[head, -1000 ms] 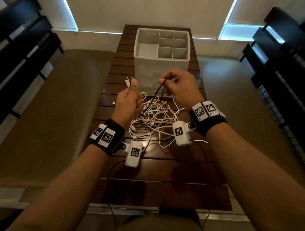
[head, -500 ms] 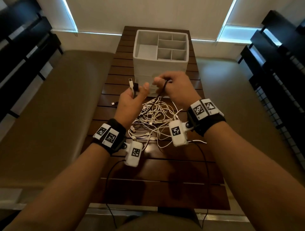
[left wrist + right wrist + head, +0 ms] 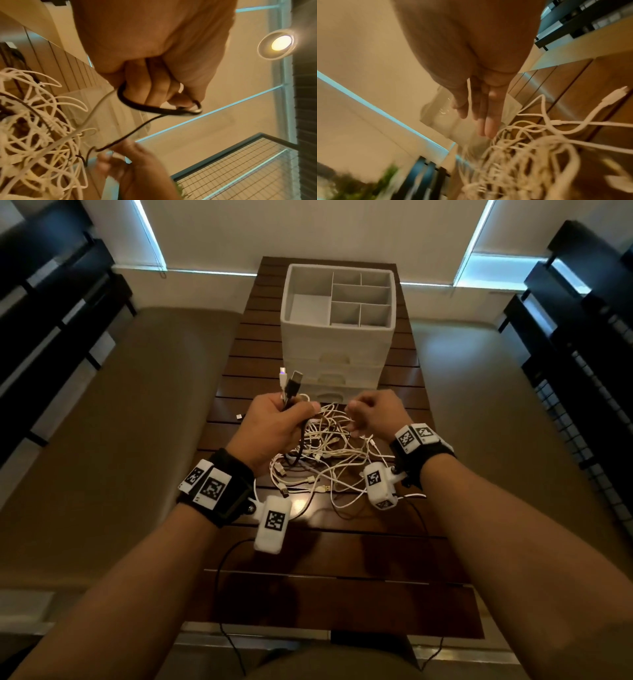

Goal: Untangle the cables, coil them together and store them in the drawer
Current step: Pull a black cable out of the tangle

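A tangle of white cables (image 3: 329,453) lies on the dark slatted table (image 3: 308,577) in front of the white drawer unit (image 3: 337,344), whose drawers are shut. My left hand (image 3: 284,422) is raised over the pile's left side. It grips a black cable (image 3: 145,108) and a white one, and their plugs (image 3: 295,381) stick up from the fist. The black cable loops under my left fingers (image 3: 154,92) and runs toward my right hand (image 3: 133,162). My right hand (image 3: 373,412) hovers just right of the pile (image 3: 522,155) with its fingers (image 3: 488,125) stretched out and holding nothing.
The drawer unit's top is an open tray with dividers (image 3: 346,299). A small white piece (image 3: 238,416) lies on the table to the left. Tan benches (image 3: 120,422) flank the table, and dark shelving (image 3: 582,354) stands beyond them. Thin black wrist-camera leads hang off the near edge.
My left hand has taken the black plug in beside the white one and closed round both. My right hand has let go of the black cable and dropped right, toward the pile.
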{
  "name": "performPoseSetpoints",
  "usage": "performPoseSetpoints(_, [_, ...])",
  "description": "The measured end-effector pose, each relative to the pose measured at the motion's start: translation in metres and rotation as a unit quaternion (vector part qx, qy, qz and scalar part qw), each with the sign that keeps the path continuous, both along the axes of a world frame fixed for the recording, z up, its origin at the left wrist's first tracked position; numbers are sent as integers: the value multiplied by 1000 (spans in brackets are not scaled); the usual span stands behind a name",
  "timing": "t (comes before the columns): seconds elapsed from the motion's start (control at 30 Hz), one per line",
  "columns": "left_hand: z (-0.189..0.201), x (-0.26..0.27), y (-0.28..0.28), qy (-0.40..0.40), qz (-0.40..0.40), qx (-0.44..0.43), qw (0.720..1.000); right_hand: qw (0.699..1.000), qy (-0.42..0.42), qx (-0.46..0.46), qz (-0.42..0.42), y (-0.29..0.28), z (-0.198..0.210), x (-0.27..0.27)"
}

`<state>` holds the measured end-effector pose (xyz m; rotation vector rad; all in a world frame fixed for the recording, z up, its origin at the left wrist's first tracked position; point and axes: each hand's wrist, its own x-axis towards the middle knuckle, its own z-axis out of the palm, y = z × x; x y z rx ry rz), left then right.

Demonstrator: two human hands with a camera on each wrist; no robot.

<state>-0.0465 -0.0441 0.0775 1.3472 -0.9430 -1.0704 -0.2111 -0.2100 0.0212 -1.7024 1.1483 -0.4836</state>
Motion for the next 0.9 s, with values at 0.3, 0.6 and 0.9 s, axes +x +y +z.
performPoseSetpoints(0.3, [-2,5,0,16,-1,-8,1000,959,223,-106,136,-1,-2,2])
performPoseSetpoints(0.6, [-15,6,-1,10,35,14,999,961,241,-115,65,-2,-54,-4])
performPoseSetpoints(0.9, [-59,-9,-22,-250,17,253,934,979,171,0,107,14,-42,0])
